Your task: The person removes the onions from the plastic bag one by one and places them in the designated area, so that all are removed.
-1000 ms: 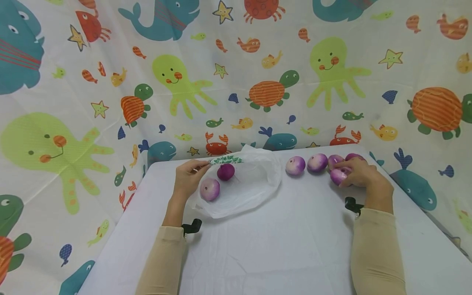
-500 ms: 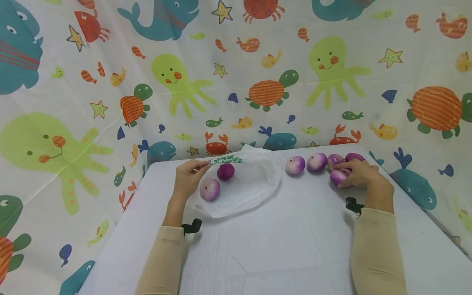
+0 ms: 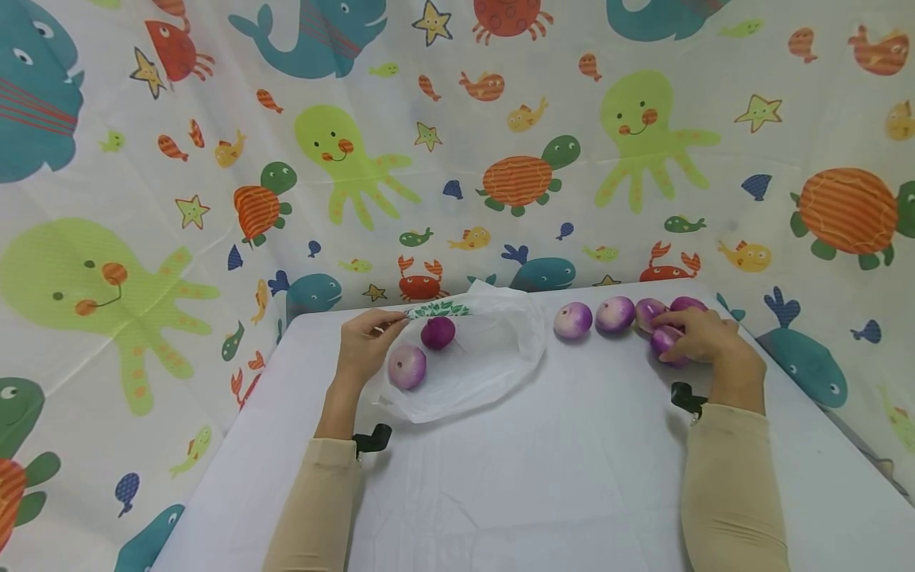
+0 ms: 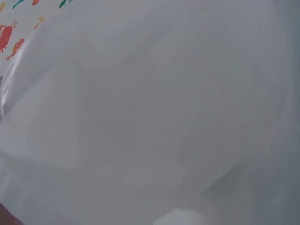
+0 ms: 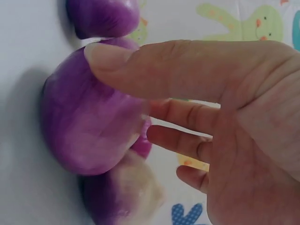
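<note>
At the left, my left hand (image 3: 363,343) pinches the edge of a white plastic bag (image 3: 479,377) lying spread with its mouth open. Inside the bag sit a small dark red onion (image 3: 438,334) and a larger pale purple onion (image 3: 407,368). The bag's film (image 4: 140,103) fills most of the left wrist view, hiding those onions. Over at the right, my right hand (image 3: 708,338) holds a purple onion (image 3: 665,343) on the table between thumb and fingers. In the right wrist view the thumb lies across that onion (image 5: 84,122), and the other fingertips are partly behind it.
Several more onions stand in a row along the back of the table, among them one nearest the bag (image 3: 573,322) and one at the far right (image 3: 688,303). A white cloth covers the table (image 3: 515,477). Behind hangs a sea-animal curtain (image 3: 443,175).
The onion under my right hand has shifted slightly right and turned, so a darker purple side shows. My right hand has moved very slightly right; the left hand and bag look the same.
</note>
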Demonstrator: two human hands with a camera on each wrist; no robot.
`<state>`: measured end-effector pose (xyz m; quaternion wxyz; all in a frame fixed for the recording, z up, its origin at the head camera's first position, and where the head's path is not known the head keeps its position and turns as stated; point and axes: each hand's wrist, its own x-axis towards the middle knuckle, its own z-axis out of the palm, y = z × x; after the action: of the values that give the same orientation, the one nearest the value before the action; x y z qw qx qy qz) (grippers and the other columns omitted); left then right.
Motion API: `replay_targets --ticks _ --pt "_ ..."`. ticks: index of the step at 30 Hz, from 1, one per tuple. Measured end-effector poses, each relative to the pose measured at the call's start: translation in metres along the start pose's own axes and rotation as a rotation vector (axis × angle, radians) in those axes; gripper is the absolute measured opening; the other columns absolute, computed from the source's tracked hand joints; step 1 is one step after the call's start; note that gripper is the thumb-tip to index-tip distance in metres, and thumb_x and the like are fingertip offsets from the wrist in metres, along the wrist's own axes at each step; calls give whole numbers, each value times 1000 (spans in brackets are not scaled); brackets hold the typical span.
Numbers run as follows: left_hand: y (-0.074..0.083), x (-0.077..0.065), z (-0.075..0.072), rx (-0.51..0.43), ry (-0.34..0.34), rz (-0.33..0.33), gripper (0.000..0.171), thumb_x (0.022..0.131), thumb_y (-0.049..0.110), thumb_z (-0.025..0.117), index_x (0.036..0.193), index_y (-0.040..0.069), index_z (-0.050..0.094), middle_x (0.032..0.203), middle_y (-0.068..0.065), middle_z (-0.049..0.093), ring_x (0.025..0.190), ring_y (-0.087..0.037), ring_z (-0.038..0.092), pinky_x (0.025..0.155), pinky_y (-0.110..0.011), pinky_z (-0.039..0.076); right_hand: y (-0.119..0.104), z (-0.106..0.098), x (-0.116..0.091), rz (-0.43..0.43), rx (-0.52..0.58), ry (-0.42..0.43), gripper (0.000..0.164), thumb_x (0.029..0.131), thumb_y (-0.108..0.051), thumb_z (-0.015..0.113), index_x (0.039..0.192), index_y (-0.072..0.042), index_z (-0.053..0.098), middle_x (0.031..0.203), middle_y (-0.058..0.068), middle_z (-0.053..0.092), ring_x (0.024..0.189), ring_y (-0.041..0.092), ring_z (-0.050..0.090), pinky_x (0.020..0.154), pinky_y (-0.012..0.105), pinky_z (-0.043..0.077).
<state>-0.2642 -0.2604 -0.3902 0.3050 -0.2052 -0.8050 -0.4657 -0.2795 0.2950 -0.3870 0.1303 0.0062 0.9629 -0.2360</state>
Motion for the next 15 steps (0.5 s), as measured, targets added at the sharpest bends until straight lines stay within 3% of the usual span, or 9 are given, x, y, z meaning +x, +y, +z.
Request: replay_targets --ticks 5,10,15 --pt "2 0 -1 -6 4 -2 14 89 -8 76 103 -5 79 96 -20 78 80 -16 65 70 -8 50 -9 0 0 -52 7 44 90 85 -38 84 160 -15 39 141 34 43 125 64 26 92 82 40" --pt "3 -1 -1 1 5 -6 15 89 -8 75 103 -5 78 96 -20 78 81 -22 66 70 -8 50 -27 5 5 -179 38 104 75 91 -35 80 156 -18 47 141 23 51 130 48 39 104 81 31" --pt "3 0 0 13 4 0 15 89 -8 76 103 -5 78 96 -20 78 81 -25 66 70 -10 50 -54 10 5 -307 172 145 72 94 -38 78 156 -19 47 146 22 52 131 43 46 107 70 42"
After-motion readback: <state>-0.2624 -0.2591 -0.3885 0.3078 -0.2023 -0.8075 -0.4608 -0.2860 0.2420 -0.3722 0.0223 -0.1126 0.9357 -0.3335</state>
